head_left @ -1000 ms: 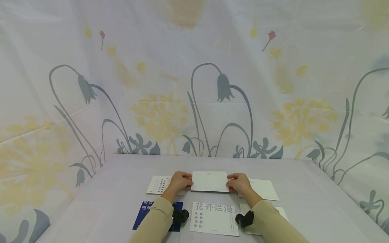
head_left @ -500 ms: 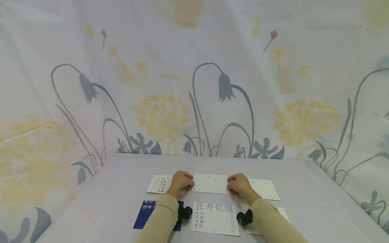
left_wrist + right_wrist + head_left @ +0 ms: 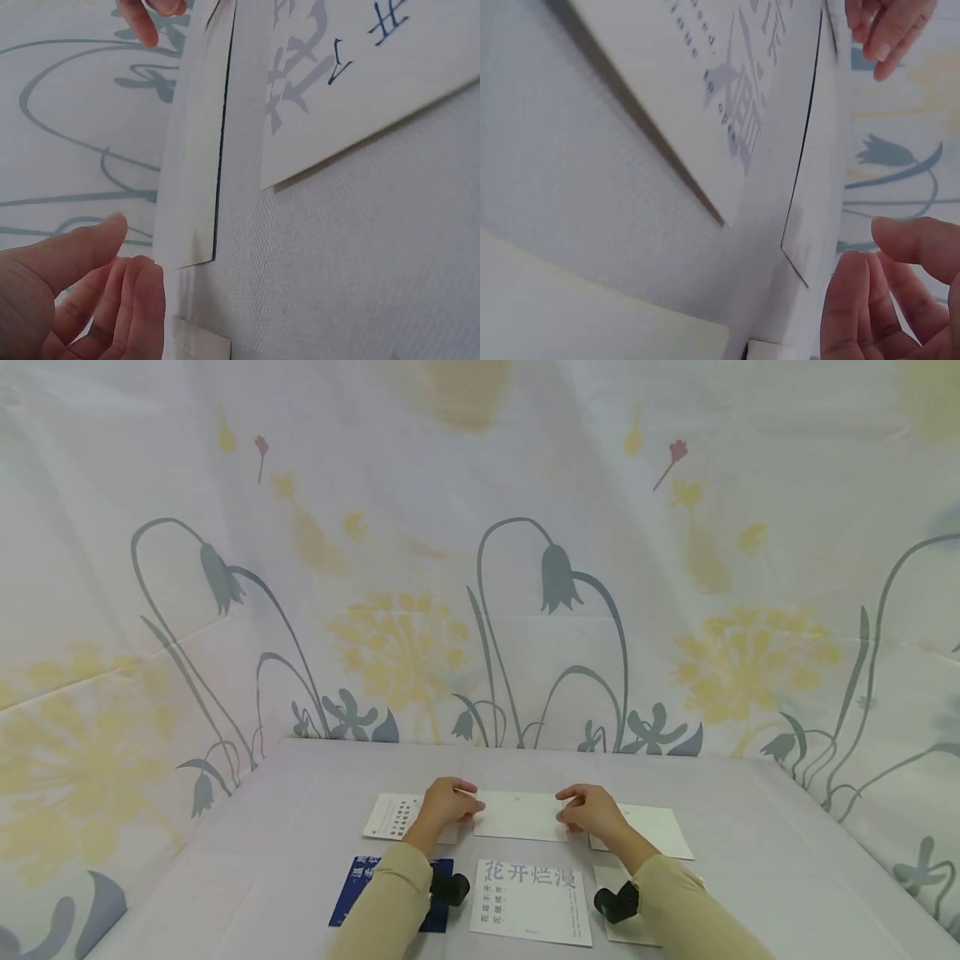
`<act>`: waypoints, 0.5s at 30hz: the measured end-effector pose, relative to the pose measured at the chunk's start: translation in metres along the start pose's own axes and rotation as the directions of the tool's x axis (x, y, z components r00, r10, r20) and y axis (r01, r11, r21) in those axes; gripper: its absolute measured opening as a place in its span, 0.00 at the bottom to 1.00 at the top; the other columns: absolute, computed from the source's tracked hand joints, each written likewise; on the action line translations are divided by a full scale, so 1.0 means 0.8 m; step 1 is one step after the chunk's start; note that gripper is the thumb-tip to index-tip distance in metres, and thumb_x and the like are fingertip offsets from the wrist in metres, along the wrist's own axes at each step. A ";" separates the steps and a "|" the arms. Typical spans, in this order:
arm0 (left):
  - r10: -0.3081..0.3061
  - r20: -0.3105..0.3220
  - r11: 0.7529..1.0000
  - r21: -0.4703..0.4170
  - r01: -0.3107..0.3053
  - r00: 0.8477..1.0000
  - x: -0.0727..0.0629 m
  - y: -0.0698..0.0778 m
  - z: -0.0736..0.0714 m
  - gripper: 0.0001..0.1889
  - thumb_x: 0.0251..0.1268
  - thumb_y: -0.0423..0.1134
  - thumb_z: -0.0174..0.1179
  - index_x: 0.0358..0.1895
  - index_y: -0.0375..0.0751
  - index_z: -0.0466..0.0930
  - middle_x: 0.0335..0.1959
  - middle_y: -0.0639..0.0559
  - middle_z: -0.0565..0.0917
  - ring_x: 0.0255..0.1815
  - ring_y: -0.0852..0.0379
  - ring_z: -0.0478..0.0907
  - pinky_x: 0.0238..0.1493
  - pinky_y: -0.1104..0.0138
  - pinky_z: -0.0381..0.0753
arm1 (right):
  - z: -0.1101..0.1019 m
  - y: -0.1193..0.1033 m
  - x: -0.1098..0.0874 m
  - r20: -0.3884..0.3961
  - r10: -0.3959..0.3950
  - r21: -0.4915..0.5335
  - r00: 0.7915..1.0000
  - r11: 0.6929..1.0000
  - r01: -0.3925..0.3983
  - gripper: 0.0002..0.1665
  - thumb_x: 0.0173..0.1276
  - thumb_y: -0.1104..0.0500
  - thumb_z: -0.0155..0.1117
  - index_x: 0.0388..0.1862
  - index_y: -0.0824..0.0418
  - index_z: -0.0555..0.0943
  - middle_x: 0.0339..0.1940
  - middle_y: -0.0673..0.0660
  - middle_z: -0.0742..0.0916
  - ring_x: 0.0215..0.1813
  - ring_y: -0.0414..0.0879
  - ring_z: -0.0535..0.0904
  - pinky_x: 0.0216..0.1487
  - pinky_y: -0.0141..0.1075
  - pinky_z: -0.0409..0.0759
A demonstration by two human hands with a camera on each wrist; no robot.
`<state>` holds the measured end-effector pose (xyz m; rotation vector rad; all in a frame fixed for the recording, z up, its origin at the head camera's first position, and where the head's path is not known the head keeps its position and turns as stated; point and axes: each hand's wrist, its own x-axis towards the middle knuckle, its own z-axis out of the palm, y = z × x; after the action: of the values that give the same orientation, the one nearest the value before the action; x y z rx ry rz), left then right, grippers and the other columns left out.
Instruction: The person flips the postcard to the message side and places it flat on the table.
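A plain white card [image 3: 520, 815] with a tiny mark near its top edge lies flat in the middle of the back row. My left hand [image 3: 450, 803] hovers at its left edge, thumb and fingers parted. At the opposite edge is my right hand [image 3: 594, 812], its fingers loosely bent. In the left wrist view a gap shows between the left fingers [image 3: 142, 300] and the white card [image 3: 201, 172]. The right wrist view likewise shows bare right fingers [image 3: 847, 300] beside the card [image 3: 814, 195]. Neither hand holds anything.
White cards flank it: a printed one [image 3: 392, 815] left, a plain one [image 3: 654, 829] right. In front lie a dark blue card [image 3: 347, 893], a white card with large grey characters [image 3: 531, 906] and an off-white card [image 3: 632, 933] partly under my right forearm. A flowered curtain [image 3: 480, 568] stands behind.
The white card, held raised between both hands a second ago, has come down flat onto the table. Both hands have let go of its edges and their fingers have spread.
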<state>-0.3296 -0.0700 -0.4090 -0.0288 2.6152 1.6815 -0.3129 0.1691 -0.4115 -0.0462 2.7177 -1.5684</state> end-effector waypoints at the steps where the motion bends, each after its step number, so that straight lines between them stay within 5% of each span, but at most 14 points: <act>1: -0.003 0.009 1.000 -0.019 0.004 1.000 -0.001 0.001 -0.001 0.15 0.49 0.29 0.69 0.42 0.30 0.80 0.27 0.45 0.82 0.24 0.57 0.80 0.28 0.68 0.81 | -0.001 -0.001 -0.002 0.002 -0.014 0.004 1.000 1.000 0.014 0.19 0.54 0.70 0.66 0.47 0.72 0.78 0.26 0.56 0.78 0.24 0.44 0.76 0.29 0.35 0.81; 8: 0.025 0.109 0.992 -0.129 -0.011 0.994 -0.016 0.011 -0.005 0.19 0.53 0.29 0.67 0.49 0.27 0.76 0.34 0.44 0.80 0.33 0.51 0.81 0.35 0.65 0.82 | -0.004 -0.011 -0.016 0.028 -0.080 0.020 0.996 0.997 0.079 0.18 0.54 0.70 0.67 0.45 0.70 0.79 0.25 0.55 0.77 0.23 0.45 0.76 0.28 0.37 0.81; 15: 0.104 0.138 0.992 -0.086 -0.093 0.985 -0.031 0.015 -0.013 0.19 0.54 0.30 0.66 0.49 0.27 0.76 0.35 0.44 0.79 0.35 0.50 0.81 0.37 0.64 0.82 | -0.007 -0.019 -0.033 0.086 -0.168 0.006 0.982 0.986 0.168 0.18 0.55 0.68 0.68 0.45 0.69 0.79 0.24 0.54 0.78 0.23 0.46 0.76 0.27 0.42 0.79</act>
<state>-0.3050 -0.0748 -0.3932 0.2135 2.4840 1.7462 -0.2864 0.1669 -0.3963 -0.3437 2.7112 -1.5626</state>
